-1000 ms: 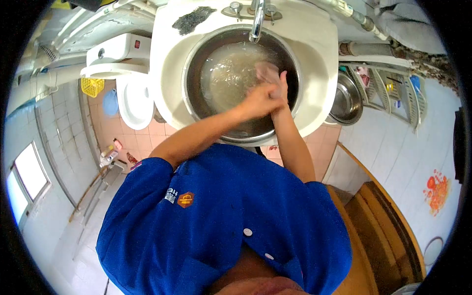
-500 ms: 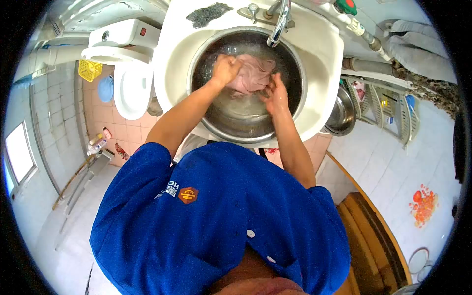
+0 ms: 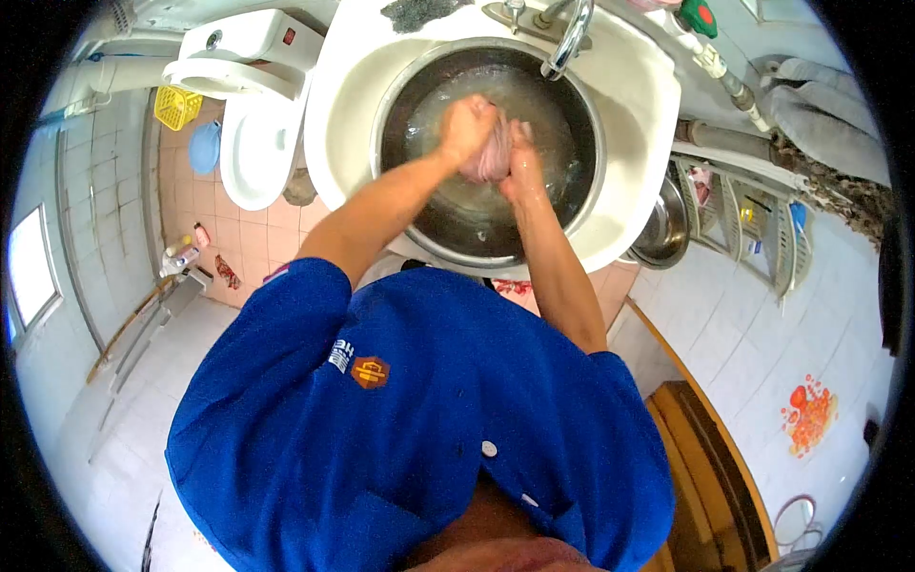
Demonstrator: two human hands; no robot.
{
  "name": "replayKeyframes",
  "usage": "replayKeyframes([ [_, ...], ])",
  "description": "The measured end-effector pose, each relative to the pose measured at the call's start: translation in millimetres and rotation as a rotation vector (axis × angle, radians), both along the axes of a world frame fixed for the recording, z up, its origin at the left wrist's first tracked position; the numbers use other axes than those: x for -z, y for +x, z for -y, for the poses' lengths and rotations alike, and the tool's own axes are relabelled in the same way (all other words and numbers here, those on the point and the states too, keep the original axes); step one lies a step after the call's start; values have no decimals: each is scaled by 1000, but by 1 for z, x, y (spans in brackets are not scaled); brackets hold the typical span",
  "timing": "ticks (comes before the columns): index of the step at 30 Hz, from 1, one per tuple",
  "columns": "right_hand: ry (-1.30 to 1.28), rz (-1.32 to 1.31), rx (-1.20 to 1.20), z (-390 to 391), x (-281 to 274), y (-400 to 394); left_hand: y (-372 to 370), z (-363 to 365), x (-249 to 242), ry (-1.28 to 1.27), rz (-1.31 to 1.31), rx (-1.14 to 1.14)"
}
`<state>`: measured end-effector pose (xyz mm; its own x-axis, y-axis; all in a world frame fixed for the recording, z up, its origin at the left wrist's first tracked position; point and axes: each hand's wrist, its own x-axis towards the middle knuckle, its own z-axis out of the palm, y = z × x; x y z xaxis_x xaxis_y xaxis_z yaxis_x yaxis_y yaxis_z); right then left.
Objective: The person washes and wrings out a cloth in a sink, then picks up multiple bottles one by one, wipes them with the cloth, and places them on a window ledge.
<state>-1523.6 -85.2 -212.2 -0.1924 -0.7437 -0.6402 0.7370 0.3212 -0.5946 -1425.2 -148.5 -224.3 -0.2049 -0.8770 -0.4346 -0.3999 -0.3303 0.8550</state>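
A wet pink cloth is bunched between my two hands, above cloudy water in a round metal basin. My left hand is closed in a fist round the cloth's left side. On the other side, my right hand presses its fingers round the cloth. Part of the cloth is hidden inside the hands. The basin sits in a white sink, and the chrome faucet reaches over its far right rim.
A dark scouring pad lies on the sink's back left corner. To the left stand a white toilet, a yellow basket and a blue basin. Another metal basin and a plastic rack are at the right.
The cloth was spread loosely in the water, with my right hand open beside it. Now both hands have come together and squeezed it into a narrow bundle. The view has shifted slightly.
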Motion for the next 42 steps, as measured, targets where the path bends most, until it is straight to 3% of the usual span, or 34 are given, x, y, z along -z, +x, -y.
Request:
replayKeyframes([
  [2,0,-89,40,-10,-19,-16,14,14,8,-297,233,-7],
  [3,-38,-4,-57,-20,-23,-30,13,13,4,-303,233,-13],
  [4,-77,82,-151,-26,-20,-39,12,7,-4,-343,-36,140],
  [5,-149,-6,-187,-31,-4,-40,10,-4,-11,-373,-303,295],
  [6,-220,-96,-216,-36,15,-42,3,-16,-18,-390,-437,369],
  [7,-192,5,-171,-37,26,-43,-4,-29,-24,-393,-573,447],
  [8,-165,104,-129,-35,31,-46,-22,-43,-29,-321,-398,372],
  [9,-47,467,-161,-30,6,-50,-36,-63,-35,-242,-224,294],
  [10,-42,470,-167,-36,29,-47,-43,-74,-82,-43,-194,299],
  [11,-303,611,-150,-42,75,-43,-47,-80,-85,-158,-79,358],
  [13,-560,747,-126,-41,74,-34,-47,-82,-70,-266,34,416],
  [15,-182,239,-47,-22,27,-30,-34,-51,-45,-284,-95,18],
  [17,39,-103,86,-3,-16,-16,-4,-31,-31,-255,-13,50],
  [21,-93,-350,-18,-13,-4,-49,39,-30,-77,-229,58,161],
  [22,-91,-350,-14,-17,-8,-50,47,-37,-79,-227,57,166],
  [24,126,-326,-19,-16,-17,-56,59,-44,-82,-699,-74,307],
  [25,82,-231,-9,-17,-20,-57,66,-48,-90,-694,-45,457],
  [26,80,-233,-11,-19,-23,-57,72,-51,-92,-696,-46,454],
  [28,-75,59,139,-21,-41,-51,82,-59,-91,-449,177,926],
  [30,-99,95,132,-25,-45,-49,88,-65,-85,-353,245,862],
  [33,-247,117,24,-35,-56,-40,90,-53,-67,-123,354,491],
  [36,-266,146,16,-38,-78,-29,82,-41,-63,-207,263,302],
  [37,-319,144,-15,-39,-80,-28,77,-41,-63,-369,156,211],
  [38,-371,143,-44,-40,-82,-24,76,-39,-64,-374,148,211],
  [40,-393,91,-50,-41,-88,-17,77,-34,-70,-164,-198,259],
  [41,-409,46,-55,-41,-92,-14,79,-33,-74,-234,-23,302],
  [42,-418,35,-48,-41,-87,-13,80,-34,-79,-244,-32,310],
])
